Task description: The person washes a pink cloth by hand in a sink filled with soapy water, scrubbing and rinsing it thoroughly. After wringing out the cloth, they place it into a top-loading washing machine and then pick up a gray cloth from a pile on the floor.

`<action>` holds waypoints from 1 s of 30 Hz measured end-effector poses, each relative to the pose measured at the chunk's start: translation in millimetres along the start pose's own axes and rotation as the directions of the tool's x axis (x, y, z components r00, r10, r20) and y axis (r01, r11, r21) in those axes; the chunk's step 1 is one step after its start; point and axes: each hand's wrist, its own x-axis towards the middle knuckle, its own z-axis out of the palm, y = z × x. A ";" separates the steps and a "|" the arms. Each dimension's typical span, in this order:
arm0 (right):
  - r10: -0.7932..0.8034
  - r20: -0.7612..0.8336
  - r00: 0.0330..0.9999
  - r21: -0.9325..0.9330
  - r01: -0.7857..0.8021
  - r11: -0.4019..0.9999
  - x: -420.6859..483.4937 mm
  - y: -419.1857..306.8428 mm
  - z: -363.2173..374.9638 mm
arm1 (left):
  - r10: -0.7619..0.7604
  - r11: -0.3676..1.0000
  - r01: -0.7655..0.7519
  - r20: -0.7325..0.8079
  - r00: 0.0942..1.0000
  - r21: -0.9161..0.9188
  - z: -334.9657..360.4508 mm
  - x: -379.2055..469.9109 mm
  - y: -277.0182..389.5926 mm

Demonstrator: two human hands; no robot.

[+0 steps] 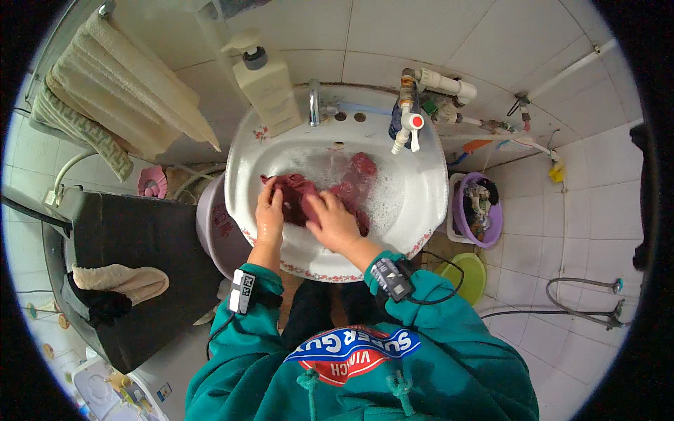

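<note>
A wet dark red cloth [296,190] lies partly bunched in the white washbasin [421,210], in sudsy water. My left hand [269,210] has the cloth's left edge between thumb and fingers. Over its right part rests my right hand [334,221], fingers bent and slightly apart; whether they grip the fabric is hidden. More red fabric [363,164] sits in the water farther back, partly under foam. Behind it stands the chrome faucet [314,102] on the basin's rear rim.
A pump bottle [268,89] stands at the basin's back left. A white valve tap [408,126] juts over the right rim. At left are a lilac tub [208,221] and a dark-topped appliance [142,226]. A purple basket [495,231] with clothes stands right, near a green basin [474,273].
</note>
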 end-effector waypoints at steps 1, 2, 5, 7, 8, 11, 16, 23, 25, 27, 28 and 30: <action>-0.073 0.045 0.996 -0.077 0.076 0.994 -6.4 -4.1 8.5 | 0.037 0.974 -0.046 0.044 0.998 0.221 -3.2 1.3 -8.3; -0.066 0.160 0.985 -0.160 0.091 0.983 -8.9 -7.6 15.4 | 0.101 0.932 -0.121 0.077 0.992 0.343 -5.9 0.5 -16.3; -0.059 0.296 0.953 -0.244 0.135 0.960 5.9 -10.5 18.8 | -0.268 0.954 0.276 0.077 0.960 -0.119 -1.7 1.1 -34.0; 0.162 0.369 0.915 -0.216 -0.086 0.973 24.0 -4.8 4.0 | -0.384 0.836 0.399 0.118 0.916 -0.377 5.6 2.6 -39.0; 0.230 0.307 0.923 -0.084 -0.215 0.973 31.3 -5.0 -4.8 | -0.436 0.791 0.446 0.126 0.891 -0.420 9.3 6.0 -39.0; -0.121 -0.011 0.993 0.527 0.109 0.843 23.6 -13.9 -34.8 | -0.510 0.654 0.570 0.266 0.818 -0.497 12.6 11.9 -34.6; -0.208 -0.213 0.955 0.377 0.276 0.884 -1.6 -59.9 -47.7 | -0.091 0.371 0.599 0.614 0.784 -0.710 21.5 -1.3 -25.1; 0.418 -0.167 0.893 0.335 -0.347 0.876 58.6 -40.5 -42.4 | -0.330 0.537 0.403 0.255 0.909 -0.741 60.6 -23.5 3.7; 0.223 -0.175 0.959 0.309 -0.162 0.937 50.9 -36.8 -40.7 | -0.483 0.565 0.504 0.234 0.844 -0.654 59.3 -20.8 13.9; 0.023 -0.272 0.962 0.244 0.046 0.969 29.8 -46.0 -32.2 | -0.398 0.497 0.450 0.266 0.878 -0.742 50.0 -18.1 20.2; -0.045 -0.162 0.986 0.268 0.088 0.959 19.4 -53.8 -26.0 | -0.351 0.433 0.490 0.359 0.865 -0.757 45.0 -19.2 22.3; -0.062 -0.202 0.977 0.275 0.118 0.954 16.0 -62.0 -17.6 | -0.057 0.169 0.587 0.586 0.808 -0.792 35.4 -21.0 25.4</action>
